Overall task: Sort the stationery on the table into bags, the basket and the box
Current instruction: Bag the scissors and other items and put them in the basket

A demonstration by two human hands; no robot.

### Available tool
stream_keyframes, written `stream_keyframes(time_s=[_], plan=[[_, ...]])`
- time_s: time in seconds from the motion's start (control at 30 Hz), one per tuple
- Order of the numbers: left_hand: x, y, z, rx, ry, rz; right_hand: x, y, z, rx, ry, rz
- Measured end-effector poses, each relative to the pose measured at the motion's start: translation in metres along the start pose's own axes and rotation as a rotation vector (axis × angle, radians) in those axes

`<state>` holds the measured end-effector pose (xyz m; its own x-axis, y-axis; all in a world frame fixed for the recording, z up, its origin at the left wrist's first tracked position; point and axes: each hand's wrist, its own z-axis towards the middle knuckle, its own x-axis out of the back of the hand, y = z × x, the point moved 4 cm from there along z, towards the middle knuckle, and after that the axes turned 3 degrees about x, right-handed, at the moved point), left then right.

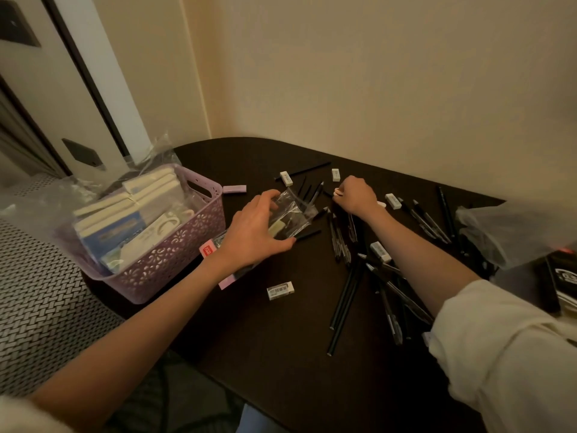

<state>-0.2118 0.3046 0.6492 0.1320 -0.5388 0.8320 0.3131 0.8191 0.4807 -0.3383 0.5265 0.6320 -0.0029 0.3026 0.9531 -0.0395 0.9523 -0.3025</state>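
My left hand (pixel 254 226) grips a small clear plastic bag (pixel 293 214) lying on the dark table (pixel 281 339), with thumb and fingers curled round its sides. My right hand (pixel 356 195) is curled over a small white eraser (pixel 337 192) at the table's far middle. White erasers (pixel 280 290) and black pens and pencils (pixel 346 295) lie scattered across the table. A purple lattice basket (pixel 175 251) stands at the left, packed with notebooks and white pads.
A crumpled clear bag (pixel 487 232) with pens lies at the right edge, beside a black box (pixel 562 282). A pink-labelled packet (pixel 207 248) lies by the basket. Walls close the table's far side. A patterned seat (pixel 40 307) is on the left.
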Motion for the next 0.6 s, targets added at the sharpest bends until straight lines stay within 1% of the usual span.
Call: stream_keyframes(time_s=[0.07,0.17,0.23,0.3,0.4,0.47,0.53,0.6], plan=[[-0.001,-0.001,0.001,-0.007,0.011,-0.003,0.003,-0.003,-0.001,-0.004,0.022,-0.027],[-0.001,-0.002,0.001,-0.007,0.020,-0.001,0.009,-0.009,-0.004,0.042,0.069,-0.103],[0.000,-0.002,0.001,-0.003,0.031,0.004,0.016,-0.014,-0.008,0.089,0.099,-0.214],[0.002,0.001,-0.001,-0.012,0.050,0.029,0.022,-0.018,-0.013,0.127,0.096,-0.358],[0.005,0.007,-0.005,-0.041,0.077,0.062,0.039,-0.022,-0.023,0.140,0.145,-0.503],[0.008,0.012,-0.010,-0.060,0.076,0.073,0.055,-0.027,-0.034,0.155,0.237,-0.529],[0.011,0.016,-0.015,-0.066,0.072,0.081,0.071,-0.035,-0.048,0.176,0.364,-0.497],[0.015,0.020,-0.020,-0.058,0.082,0.055,0.086,-0.041,-0.068,0.188,0.521,-0.304]])
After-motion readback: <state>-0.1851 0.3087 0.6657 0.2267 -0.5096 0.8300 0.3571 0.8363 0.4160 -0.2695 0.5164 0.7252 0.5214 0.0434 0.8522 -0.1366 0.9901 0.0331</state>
